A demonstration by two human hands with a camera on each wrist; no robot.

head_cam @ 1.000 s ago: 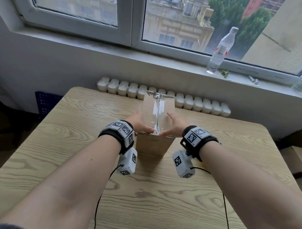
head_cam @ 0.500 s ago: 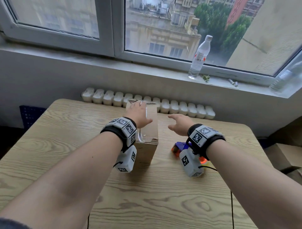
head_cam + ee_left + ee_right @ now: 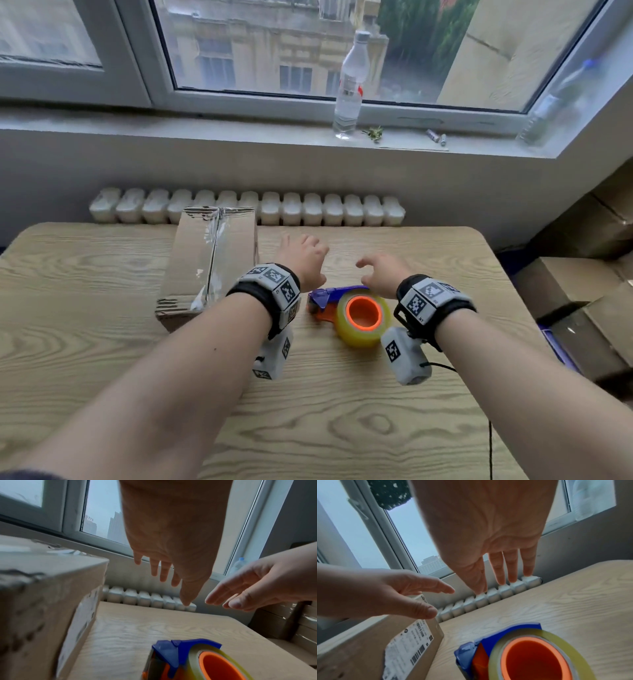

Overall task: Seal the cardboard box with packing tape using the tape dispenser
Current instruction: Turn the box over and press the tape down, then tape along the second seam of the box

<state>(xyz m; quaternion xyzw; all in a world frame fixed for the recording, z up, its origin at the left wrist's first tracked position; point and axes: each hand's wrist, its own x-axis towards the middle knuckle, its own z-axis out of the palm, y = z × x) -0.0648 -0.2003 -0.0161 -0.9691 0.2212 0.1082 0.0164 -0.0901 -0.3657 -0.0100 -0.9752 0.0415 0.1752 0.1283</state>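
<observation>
left hand [image 3: 303, 257] empty, tape dispenser [image 3: 346, 310] untouched

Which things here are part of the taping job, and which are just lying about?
For the job:
- cardboard box, tape along its top seam
- tape dispenser, lying on the table
- left hand and right hand, both holding nothing

Lying about:
- water bottle on the windowsill
- stacked boxes beside the table
</observation>
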